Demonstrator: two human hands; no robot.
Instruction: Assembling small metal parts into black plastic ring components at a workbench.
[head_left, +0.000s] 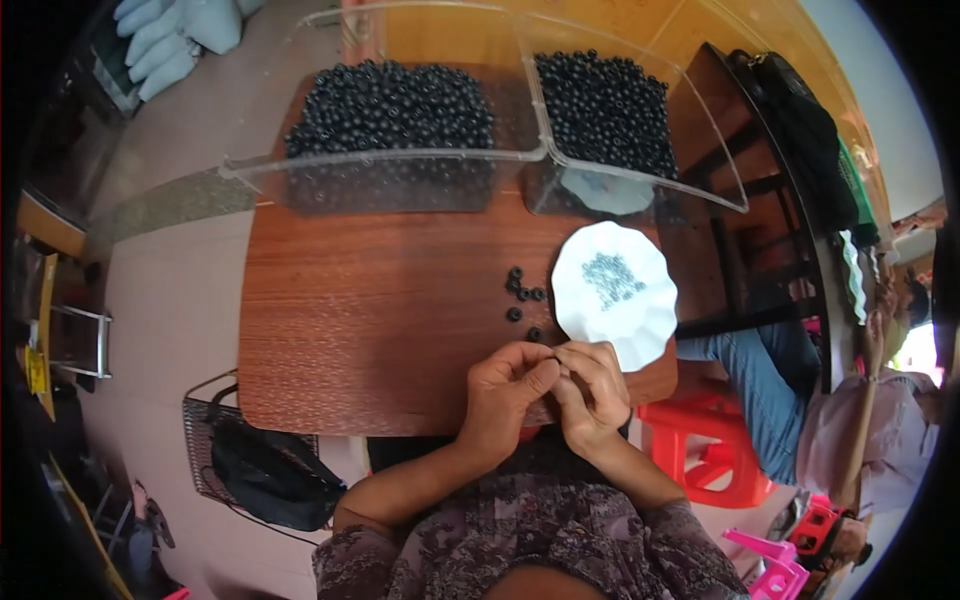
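My left hand [508,388] and my right hand [596,388] meet above the near edge of the wooden table [370,310]. Thumbs and fingertips of both are pinched together around a small dark piece [558,362], mostly hidden by the fingers. Just beyond them lie several loose black ring-shaped pieces [515,314], each round with a central hole. To their right stands a white plate with a wavy rim [645,345]. A small heap of tiny silvery parts [611,279] rests in the plate, too fine to identify.
Two clear plastic bins [385,157] [650,178] full of black rings stand along the table's far side. A red plastic stool [705,440] is at the right, near another seated person [870,430]. A black bag [265,465] lies on a mesh rack at the left.
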